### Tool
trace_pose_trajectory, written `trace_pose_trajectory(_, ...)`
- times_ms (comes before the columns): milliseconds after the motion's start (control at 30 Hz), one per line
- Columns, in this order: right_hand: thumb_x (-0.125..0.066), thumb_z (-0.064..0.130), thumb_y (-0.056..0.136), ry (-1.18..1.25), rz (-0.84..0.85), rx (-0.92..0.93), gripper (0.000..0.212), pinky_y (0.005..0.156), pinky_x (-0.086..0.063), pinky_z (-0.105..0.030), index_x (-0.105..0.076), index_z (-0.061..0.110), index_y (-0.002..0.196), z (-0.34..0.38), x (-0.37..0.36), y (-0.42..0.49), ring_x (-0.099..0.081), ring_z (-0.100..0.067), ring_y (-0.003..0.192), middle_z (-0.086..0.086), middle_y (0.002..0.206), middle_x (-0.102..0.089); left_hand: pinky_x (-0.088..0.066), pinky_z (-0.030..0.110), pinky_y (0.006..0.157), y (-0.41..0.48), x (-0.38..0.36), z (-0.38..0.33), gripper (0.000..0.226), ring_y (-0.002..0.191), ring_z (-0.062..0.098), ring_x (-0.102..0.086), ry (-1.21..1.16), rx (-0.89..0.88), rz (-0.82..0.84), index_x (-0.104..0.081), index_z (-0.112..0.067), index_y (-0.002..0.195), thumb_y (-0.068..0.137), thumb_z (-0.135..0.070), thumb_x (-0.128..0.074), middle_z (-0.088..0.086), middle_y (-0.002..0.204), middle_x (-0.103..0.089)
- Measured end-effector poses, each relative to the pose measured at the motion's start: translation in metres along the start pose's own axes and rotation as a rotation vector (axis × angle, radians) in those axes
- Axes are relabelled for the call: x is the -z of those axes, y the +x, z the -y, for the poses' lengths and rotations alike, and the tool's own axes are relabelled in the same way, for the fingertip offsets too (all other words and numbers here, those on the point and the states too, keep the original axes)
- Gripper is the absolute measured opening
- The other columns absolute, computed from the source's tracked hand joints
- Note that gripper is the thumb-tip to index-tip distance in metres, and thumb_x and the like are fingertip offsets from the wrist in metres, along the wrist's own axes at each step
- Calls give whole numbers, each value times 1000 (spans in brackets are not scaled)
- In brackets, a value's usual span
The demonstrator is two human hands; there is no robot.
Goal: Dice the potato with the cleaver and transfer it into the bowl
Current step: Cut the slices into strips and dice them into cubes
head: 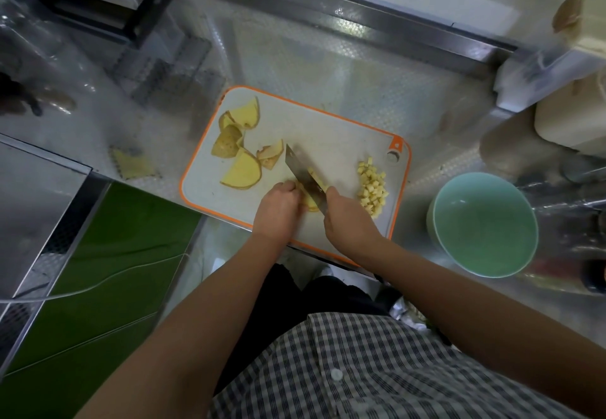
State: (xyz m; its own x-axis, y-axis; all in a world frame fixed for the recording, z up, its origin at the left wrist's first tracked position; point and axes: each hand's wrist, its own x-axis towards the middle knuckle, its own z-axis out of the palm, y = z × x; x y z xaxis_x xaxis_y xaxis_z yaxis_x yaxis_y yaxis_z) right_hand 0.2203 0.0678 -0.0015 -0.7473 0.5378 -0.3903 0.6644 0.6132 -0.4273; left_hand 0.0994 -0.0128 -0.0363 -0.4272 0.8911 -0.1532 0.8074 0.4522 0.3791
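On the left part of the orange-rimmed cutting board [328, 130], several unpeeled potato slices [242, 171] lie loosely overlapping, some cut face up and some skin up. Nearer and to their right, the left hand [278, 205] bends its fingers down onto a potato piece [310, 205] at the near middle of the board and pins it there. The cleaver [300, 172] stands just beside those fingertips, with its edge down in the piece and its blade pointing far and left. The right hand [347, 218] is wrapped round the handle, which it hides. Right of the blade, a pile of diced cubes [372, 187] sits near the board's right edge. Further right, apart from the board, a pale green bowl [485, 225] stands on the steel counter [360, 74].
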Motion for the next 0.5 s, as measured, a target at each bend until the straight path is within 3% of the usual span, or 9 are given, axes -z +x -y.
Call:
trace_pose_trajectory(167, -42, 5, 94, 28, -64, 9, 11, 56, -39, -39, -42, 5, 105, -2, -9, 6, -57, -38, 74, -17, 85, -59, -45, 35, 50, -1, 0, 2, 14, 64, 33, -58, -6, -22, -2, -61, -2, 61, 60, 0, -75, 14, 66, -56)
trace_pose_trajectory(333, -43, 8, 95, 59, -60, 75, 9, 55, -31, -35, -41, 5, 103, -3, 8, -4, -47, -28, 67, -9, 78, -49, -45, 34, 50, 1, -5, 7, 17, 63, 29, -56, 8, -18, -38, -60, -5, 64, 60, 1, -76, 10, 68, -53)
trace_pose_trajectory(500, -42, 7, 94, 5, 21, 49, 10, 56, -35, -37, -40, 4, 104, -1, 4, -9, -51, -33, 73, -12, 81, -48, -44, 31, 53, 2, -9, 9, 6, 65, 27, -58, -11, -38, -81, -70, -8, 66, 64, -4, -75, 8, 65, -58)
